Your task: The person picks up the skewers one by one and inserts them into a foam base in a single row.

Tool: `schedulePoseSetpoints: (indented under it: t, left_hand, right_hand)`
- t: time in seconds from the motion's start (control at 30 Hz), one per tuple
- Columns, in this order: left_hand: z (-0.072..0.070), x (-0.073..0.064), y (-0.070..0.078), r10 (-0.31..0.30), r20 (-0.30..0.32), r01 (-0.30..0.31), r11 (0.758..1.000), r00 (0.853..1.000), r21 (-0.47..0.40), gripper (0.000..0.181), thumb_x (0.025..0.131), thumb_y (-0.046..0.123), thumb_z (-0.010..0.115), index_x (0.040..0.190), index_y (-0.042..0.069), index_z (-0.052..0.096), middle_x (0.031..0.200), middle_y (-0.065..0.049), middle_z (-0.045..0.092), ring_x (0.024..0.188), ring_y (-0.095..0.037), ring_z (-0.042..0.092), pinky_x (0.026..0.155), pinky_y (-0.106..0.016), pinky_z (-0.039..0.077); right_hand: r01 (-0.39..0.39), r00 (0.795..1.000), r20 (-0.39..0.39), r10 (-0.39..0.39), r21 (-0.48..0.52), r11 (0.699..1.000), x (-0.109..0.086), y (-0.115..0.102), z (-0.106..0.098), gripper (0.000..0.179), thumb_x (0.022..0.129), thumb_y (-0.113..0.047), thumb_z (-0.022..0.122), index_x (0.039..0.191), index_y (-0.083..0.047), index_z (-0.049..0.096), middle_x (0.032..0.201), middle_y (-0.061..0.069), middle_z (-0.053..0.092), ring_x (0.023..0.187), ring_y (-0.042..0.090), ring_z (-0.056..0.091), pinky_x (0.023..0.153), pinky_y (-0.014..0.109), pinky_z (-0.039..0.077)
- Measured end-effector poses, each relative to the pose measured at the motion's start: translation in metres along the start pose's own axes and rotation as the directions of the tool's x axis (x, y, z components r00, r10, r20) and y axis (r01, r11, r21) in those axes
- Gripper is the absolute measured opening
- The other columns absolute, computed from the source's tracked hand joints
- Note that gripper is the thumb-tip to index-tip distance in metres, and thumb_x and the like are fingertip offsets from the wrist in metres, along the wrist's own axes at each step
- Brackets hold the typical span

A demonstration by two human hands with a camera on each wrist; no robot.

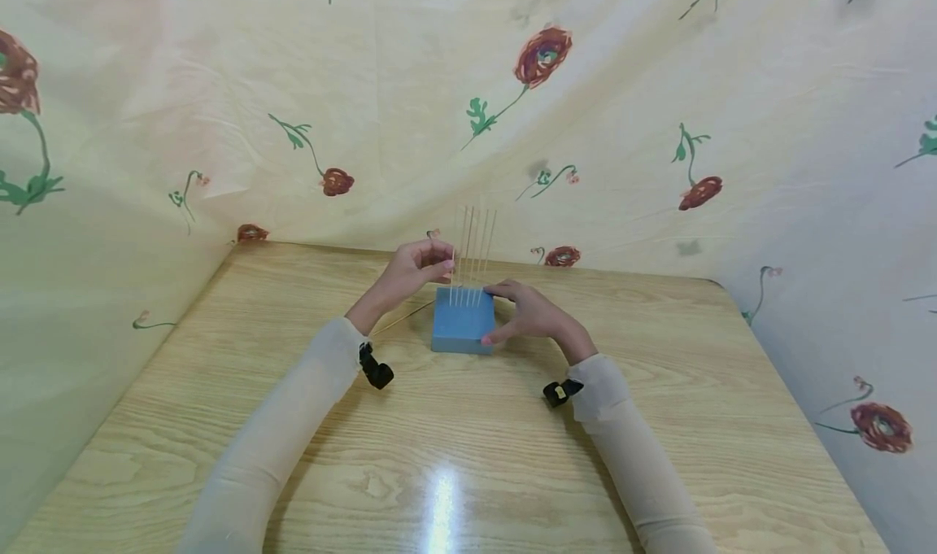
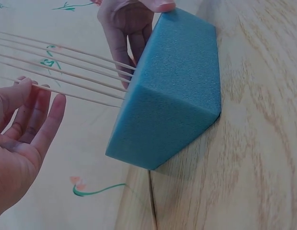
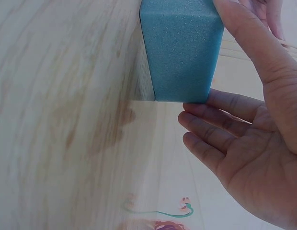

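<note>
A blue foam block point(image 1: 464, 326) lies on the table, with several thin wooden skewers point(image 1: 481, 249) standing in a row from its top. At the row's left end my left hand point(image 1: 407, 276) pinches one skewer point(image 2: 91, 99) between thumb and fingertips; its lower end meets the foam. My right hand point(image 1: 536, 314) grips the block from the right, thumb at the near edge and fingers at the far corner. In the right wrist view, fingers point(image 3: 208, 134) reach round the block's end.
Another skewer point(image 1: 403, 320) lies on the wood-grain table point(image 1: 351, 456), left of the block and partly behind it. Flower-print cloth point(image 1: 410, 115) hangs along the table's back and sides. Each wrist carries a small black camera point(image 1: 376, 368).
</note>
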State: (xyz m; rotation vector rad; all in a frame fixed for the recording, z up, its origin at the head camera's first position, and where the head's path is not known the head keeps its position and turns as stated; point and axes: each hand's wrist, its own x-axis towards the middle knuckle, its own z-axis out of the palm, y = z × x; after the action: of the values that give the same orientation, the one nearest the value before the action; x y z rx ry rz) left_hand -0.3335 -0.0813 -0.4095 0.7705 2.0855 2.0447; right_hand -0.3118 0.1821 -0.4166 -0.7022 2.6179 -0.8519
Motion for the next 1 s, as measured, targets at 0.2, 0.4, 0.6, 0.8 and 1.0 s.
schedulePoseSetpoints:
  t: [0.2,0.4,0.6,0.8,1.0]
  left_hand:
    - [0.0015,-0.0004,-0.0021,-0.001,-0.02,0.001,1.0,1.0,0.008,0.031,0.101,0.003,0.06,0.123,-0.018,0.056,0.114,-0.035,0.06,0.093,-0.026,0.07,0.092,-0.059,0.056]
    - [0.0028,-0.0008,-0.0024,0.015,-0.032,-0.014,1.0,0.999,0.018,0.031,0.101,0.002,0.06,0.124,-0.019,0.056,0.115,-0.039,0.058,0.105,-0.053,0.061,0.09,-0.054,0.058]
    - [0.0036,-0.0015,-0.0023,0.012,-0.042,-0.012,1.0,0.999,0.007,0.021,0.1,0.001,0.061,0.117,-0.011,0.062,0.112,-0.037,0.06,0.103,-0.05,0.064,0.09,-0.054,0.059]
    - [0.0042,-0.002,-0.003,0.017,-0.044,-0.017,1.0,0.999,0.003,0.021,0.1,0.001,0.062,0.117,-0.012,0.061,0.107,-0.03,0.064,0.086,-0.015,0.07,0.085,-0.045,0.062]
    - [0.0049,-0.003,-0.0039,0.022,-0.048,-0.022,1.0,0.999,0.018,0.017,0.1,0.001,0.062,0.114,-0.008,0.064,0.101,-0.017,0.067,0.084,-0.01,0.07,0.085,-0.047,0.062]
  right_hand:
    - [0.001,1.0,0.005,-0.001,0.003,1.0,0.0002,-0.0002,-0.0003,0.103,0.072,-0.039,0.094,0.154,-0.004,0.042,0.15,0.018,0.049,0.142,0.039,0.045,0.116,0.057,0.04]
    - [-0.013,1.0,0.004,0.013,0.014,1.0,0.0006,-0.0002,-0.0004,0.104,0.072,-0.04,0.094,0.155,-0.006,0.042,0.151,0.018,0.048,0.142,0.038,0.045,0.116,0.058,0.039]
    - [-0.012,1.0,0.003,0.012,0.011,1.0,0.0007,0.0012,0.0005,0.104,0.072,-0.041,0.093,0.155,-0.005,0.041,0.152,0.017,0.048,0.142,0.038,0.045,0.116,0.057,0.039]
    - [-0.017,1.0,0.005,0.017,0.01,1.0,0.0003,0.0012,0.001,0.104,0.072,-0.04,0.093,0.155,-0.006,0.041,0.152,0.018,0.047,0.142,0.038,0.045,0.116,0.057,0.039]
    - [-0.023,1.0,0.006,0.023,0.014,1.0,-0.0004,0.0009,0.001,0.104,0.072,-0.041,0.093,0.155,-0.006,0.041,0.152,0.018,0.047,0.142,0.038,0.044,0.116,0.057,0.039]
